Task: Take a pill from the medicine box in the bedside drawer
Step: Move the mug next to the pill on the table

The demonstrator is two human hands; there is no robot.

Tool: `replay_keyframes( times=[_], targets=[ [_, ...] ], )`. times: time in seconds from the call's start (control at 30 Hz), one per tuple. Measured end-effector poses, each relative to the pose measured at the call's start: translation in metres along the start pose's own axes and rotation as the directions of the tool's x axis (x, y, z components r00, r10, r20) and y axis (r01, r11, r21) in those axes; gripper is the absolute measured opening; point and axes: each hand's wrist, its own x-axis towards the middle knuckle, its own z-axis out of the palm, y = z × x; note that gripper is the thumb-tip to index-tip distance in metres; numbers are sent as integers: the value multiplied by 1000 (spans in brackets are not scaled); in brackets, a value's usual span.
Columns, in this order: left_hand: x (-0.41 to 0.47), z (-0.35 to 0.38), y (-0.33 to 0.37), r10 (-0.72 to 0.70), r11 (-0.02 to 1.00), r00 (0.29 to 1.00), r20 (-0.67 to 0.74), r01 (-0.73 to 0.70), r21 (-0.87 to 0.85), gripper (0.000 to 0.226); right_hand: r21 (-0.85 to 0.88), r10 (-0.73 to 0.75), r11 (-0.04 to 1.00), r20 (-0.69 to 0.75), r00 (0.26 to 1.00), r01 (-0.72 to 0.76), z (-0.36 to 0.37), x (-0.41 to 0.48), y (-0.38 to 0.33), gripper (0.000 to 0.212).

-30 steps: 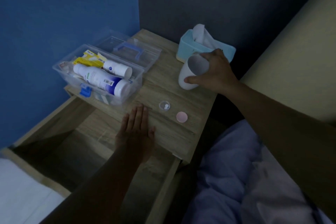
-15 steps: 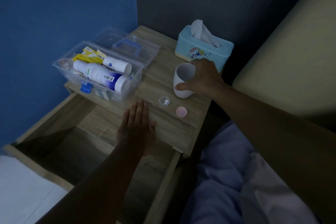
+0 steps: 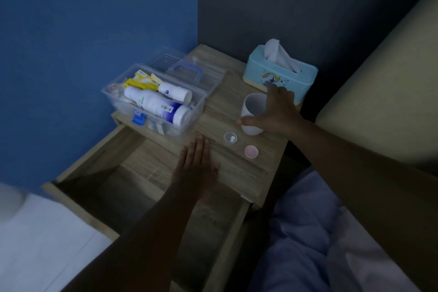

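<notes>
- The clear plastic medicine box (image 3: 166, 111) sits open on the far left part of the wooden bedside counter (image 3: 237, 163), close to the blue wall, with its lid (image 3: 189, 71) folded back behind it.
- Inside the box lie a large white bottle (image 3: 156, 105) with a blue band, a smaller white bottle (image 3: 175, 92) behind it, and a yellow carton (image 3: 142, 82).
- The drawer (image 3: 132, 185) below the counter is pulled out wide.
- A small round clear container (image 3: 230, 138) stands on the counter in front of the cup, and a white pill (image 3: 232, 138) shows inside it.
- A pink round cap (image 3: 251, 151) lies just to the right of that container and nearer the counter's front edge.
- The left hand (image 3: 196, 163) lies flat, palm down, on the front edge of the counter, fingers straight and together, gripping nothing.
- The right hand (image 3: 276, 111) is spread wide around a white cup (image 3: 252, 114), which stands upright on the counter; the thumb reaches across the near side of the cup and the fingers fan over its far side.
- Whether that grip still touches the cup cannot be told; the fingers look loose rather than closed.
- A light blue tissue box (image 3: 279, 76) with a cartoon print stands behind the cup, a tissue (image 3: 277, 54) sticking up from its slot.
- Pale bedding (image 3: 320, 232) lies at lower right.
</notes>
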Motion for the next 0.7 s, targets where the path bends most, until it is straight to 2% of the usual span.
replay_keyframes(
  times=[0.07, 0.17, 0.27, 0.33, 0.4, 0.47, 0.53, 0.57, 0.63, 0.7],
  targets=[
    [-5, -3, -10, 74, 995, 997, -2, -74, -67, 72, 35, -104, 994, -97, 990, 108, -5, -5, -7, 109],
    [-29, -2, -38, 189, 975, 977, -101, -199, -101, 64, 168, -228, 951, -189, 955, 260, -8, -10, -21, 67],
    [-48, -7, -70, 123, 984, 973, -194, -144, -100, 59, 244, -220, 924, -293, 931, 295, 4, -13, -40, 31],
    [-53, -17, -92, 9, 993, 951, -310, -45, -109, 58, 356, -141, 900, -308, 941, 252, 21, -12, -58, 21],
    [-51, -29, -104, -91, 988, 926, -365, 37, -153, 65, 479, -5, 871, -218, 976, 112, 35, -6, -71, 21],
    [-44, -38, -118, -157, 970, 914, -373, 72, -231, 77, 572, 149, 814, -44, 988, -98, 53, 11, -87, 43],
    [-31, -44, -127, -142, 968, 921, -364, 52, -247, 90, 680, 291, 652, 183, 939, -335, 63, 31, -101, 65],
    [-25, -46, -130, -126, 969, 927, -353, 39, -245, 96, 732, 303, 544, 285, 909, -410, 67, 40, -105, 65],
    [-15, -45, -131, -121, 967, 935, -334, 35, -252, 103, 821, 230, 345, 396, 889, -455, 70, 53, -108, 49],
    [-9, -42, -130, -126, 968, 936, -330, 42, -249, 103, 879, 185, 179, 411, 893, -442, 70, 63, -106, 39]
  ],
)
